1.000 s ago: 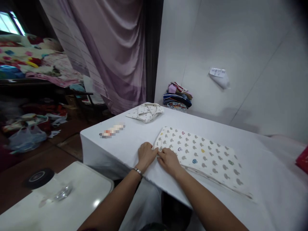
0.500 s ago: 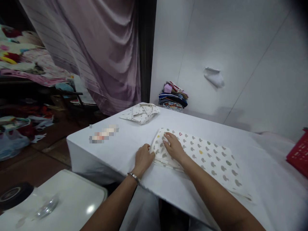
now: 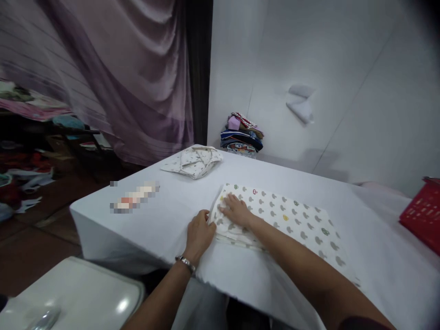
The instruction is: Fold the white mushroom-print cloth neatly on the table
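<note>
A folded white cloth (image 3: 275,215) printed with grey mushroom shapes and a few green, red and yellow ones lies flat on the white-covered table (image 3: 165,215). At its left edge, my left hand (image 3: 199,233) has thumb and fingers closed on the folded layers; a bracelet circles that wrist. My right hand (image 3: 237,211) rests palm down on top of the cloth near the same end, fingers stretched out. Farther back on the table sits another folded printed cloth (image 3: 195,161), somewhat crumpled.
A blurred-out, pixelated item (image 3: 134,198) lies at the table's left. Folded clothes (image 3: 242,134) are stacked by the wall, and a red plastic basket (image 3: 422,215) stands at right. A purple curtain (image 3: 147,82) hangs behind; a white lidded surface (image 3: 75,293) is at lower left.
My right hand has lowered flatter onto the cloth and shifted slightly toward its left edge. My left hand stays at that edge. The camera view has turned a little.
</note>
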The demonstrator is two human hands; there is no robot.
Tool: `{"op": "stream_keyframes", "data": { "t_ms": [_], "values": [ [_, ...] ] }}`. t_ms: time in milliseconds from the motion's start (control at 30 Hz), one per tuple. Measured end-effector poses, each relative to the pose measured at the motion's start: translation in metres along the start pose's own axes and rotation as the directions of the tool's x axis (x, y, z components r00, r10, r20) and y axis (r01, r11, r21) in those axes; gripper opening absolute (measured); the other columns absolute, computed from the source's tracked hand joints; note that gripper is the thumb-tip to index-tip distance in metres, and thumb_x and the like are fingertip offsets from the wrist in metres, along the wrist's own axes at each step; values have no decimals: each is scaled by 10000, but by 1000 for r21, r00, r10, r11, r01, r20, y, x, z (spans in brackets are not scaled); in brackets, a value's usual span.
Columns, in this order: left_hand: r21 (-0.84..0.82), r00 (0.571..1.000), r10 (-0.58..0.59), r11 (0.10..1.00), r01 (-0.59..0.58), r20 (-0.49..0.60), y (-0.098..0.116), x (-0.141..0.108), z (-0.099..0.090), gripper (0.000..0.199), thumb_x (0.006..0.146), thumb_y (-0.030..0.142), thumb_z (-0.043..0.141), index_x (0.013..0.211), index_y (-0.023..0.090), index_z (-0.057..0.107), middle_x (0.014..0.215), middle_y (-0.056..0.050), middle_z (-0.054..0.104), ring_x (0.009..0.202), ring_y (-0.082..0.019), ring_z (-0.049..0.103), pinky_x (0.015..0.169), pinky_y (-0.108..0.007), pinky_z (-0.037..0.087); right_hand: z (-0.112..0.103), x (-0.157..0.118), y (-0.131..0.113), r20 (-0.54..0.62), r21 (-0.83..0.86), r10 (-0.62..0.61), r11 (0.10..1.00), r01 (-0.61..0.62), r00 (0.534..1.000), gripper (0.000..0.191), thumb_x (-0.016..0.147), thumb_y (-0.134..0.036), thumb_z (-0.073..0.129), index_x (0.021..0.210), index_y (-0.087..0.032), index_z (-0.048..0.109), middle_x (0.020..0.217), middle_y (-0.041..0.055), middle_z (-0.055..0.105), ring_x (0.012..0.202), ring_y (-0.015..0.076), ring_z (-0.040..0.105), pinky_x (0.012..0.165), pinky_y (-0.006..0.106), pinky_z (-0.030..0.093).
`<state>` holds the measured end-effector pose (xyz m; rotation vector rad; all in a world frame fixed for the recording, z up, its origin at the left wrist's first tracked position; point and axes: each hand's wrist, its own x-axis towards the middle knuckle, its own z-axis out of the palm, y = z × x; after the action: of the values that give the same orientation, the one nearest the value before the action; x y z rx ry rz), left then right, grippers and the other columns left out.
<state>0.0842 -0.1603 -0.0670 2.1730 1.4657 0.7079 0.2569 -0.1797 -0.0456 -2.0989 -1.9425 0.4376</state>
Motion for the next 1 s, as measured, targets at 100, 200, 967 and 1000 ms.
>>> {"op": "stream_keyframes", "data": {
  "t_ms": [100, 200, 967, 1000],
  "values": [
    [6, 1000, -12, 1000, 11, 15, -1, 3, 0, 366, 730, 231, 472, 1088, 163, 501, 934, -64, 633, 882, -210, 587, 786, -316, 417, -7, 10, 6, -103, -54, 42, 997, -48, 994, 670, 898, -579, 249, 1439, -183, 235, 1532, 87, 78, 1400, 224, -5, 1093, 483, 33],
    [23, 999, -21, 1000, 20, 37, -2, 7, 0, 371, 732, 253, 467, 1091, 163, 499, 946, -72, 636, 884, -225, 589, 791, -331, 425, 2, 18, 16, -60, -91, 83, 992, -89, 995, 695, 896, -590, 231, 1443, -162, 224, 1529, 96, 91, 1399, 238, 13, 1092, 502, 17],
    [62, 981, -95, 994, 86, 168, 5, 18, -9, 456, 730, 395, 468, 1122, 164, 501, 1071, -121, 637, 951, -288, 604, 817, -405, 471, -49, -52, 145, -125, 17, 296, 955, -296, 947, 672, 884, -619, 250, 1434, -233, 262, 1523, 70, 143, 1397, 228, 67, 1097, 473, 61],
    [73, 980, -107, 993, 96, 168, 5, 19, -9, 442, 736, 387, 464, 1122, 173, 498, 1078, -113, 635, 955, -280, 604, 825, -398, 470, -57, -58, 152, -171, 27, 303, 953, -303, 938, 657, 890, -606, 264, 1426, -227, 283, 1519, 71, 161, 1396, 223, 80, 1100, 460, 71]
  ]
}}
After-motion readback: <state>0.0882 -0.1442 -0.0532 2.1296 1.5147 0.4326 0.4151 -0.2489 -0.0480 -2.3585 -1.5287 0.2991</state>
